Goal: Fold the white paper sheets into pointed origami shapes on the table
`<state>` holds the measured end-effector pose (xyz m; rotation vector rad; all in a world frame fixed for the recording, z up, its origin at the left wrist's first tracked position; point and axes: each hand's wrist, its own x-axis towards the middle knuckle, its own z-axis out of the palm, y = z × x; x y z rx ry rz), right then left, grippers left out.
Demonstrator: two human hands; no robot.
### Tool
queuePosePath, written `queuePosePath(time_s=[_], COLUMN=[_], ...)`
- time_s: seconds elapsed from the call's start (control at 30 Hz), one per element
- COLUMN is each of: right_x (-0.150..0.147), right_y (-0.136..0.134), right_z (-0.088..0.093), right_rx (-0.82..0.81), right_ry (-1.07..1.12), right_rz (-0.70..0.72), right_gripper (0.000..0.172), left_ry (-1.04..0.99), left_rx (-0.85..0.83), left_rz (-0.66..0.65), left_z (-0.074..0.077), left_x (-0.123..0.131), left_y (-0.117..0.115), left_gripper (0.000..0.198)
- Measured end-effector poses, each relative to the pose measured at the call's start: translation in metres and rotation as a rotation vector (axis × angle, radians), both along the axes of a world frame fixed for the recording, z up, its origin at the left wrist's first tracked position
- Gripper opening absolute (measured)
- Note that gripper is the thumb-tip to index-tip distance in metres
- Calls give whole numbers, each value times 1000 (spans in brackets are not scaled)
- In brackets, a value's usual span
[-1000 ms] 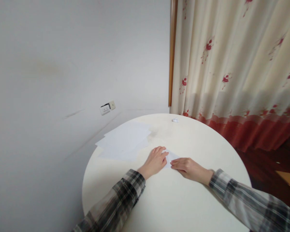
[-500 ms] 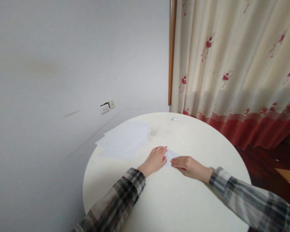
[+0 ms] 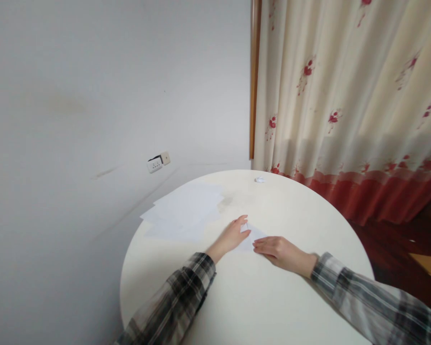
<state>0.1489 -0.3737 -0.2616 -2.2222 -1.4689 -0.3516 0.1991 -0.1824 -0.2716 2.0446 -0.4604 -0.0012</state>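
A small folded piece of white paper (image 3: pixel 257 233) lies on the round white table (image 3: pixel 266 302), between my two hands. My left hand (image 3: pixel 234 235) is at its left side, thumb and fingers spread apart, with part of the paper showing in the gap. At the lower right edge of the paper, the fingers of my right hand (image 3: pixel 280 251) are pressed together on it. The right thumb is mostly hidden under the fingers. Both palms partly cover the view of the paper's outline.
Several overlapping sheets of white paper (image 3: pixel 183 211) lie on the table's left side. A crumpled bit of white paper (image 3: pixel 259 179) sits near the far edge. The wall with a socket (image 3: pixel 154 165) borders the left, and a flowered curtain (image 3: pixel 345 96) hangs beyond the right.
My left hand has lifted its fingers from lying flat and spread them from the thumb, uncovering more of the paper. My right hand has barely moved. The view has tilted slightly up.
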Motion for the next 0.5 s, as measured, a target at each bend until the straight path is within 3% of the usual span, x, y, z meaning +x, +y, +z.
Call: queuePosePath(time_s=[0.1, 0.3, 0.4, 0.5], right_x=[1, -5, -8, -5], right_y=[-1, -2, 3, 15], right_z=[-3, 6, 25, 48], right_rx=[-37, -45, 186, 512], right_ry=[-47, -180, -241, -190], right_rz=[-6, -15, -132, -395], right_gripper=[26, 27, 29, 33], left_ry=[252, 329, 216, 63], left_rx=[-272, -466, -607, -627], left_rz=[90, 130, 144, 132], left_z=[9, 40, 63, 85], left_x=[7, -5, -17, -30], left_y=[-7, 1, 5, 3], left_gripper=[45, 37, 40, 34])
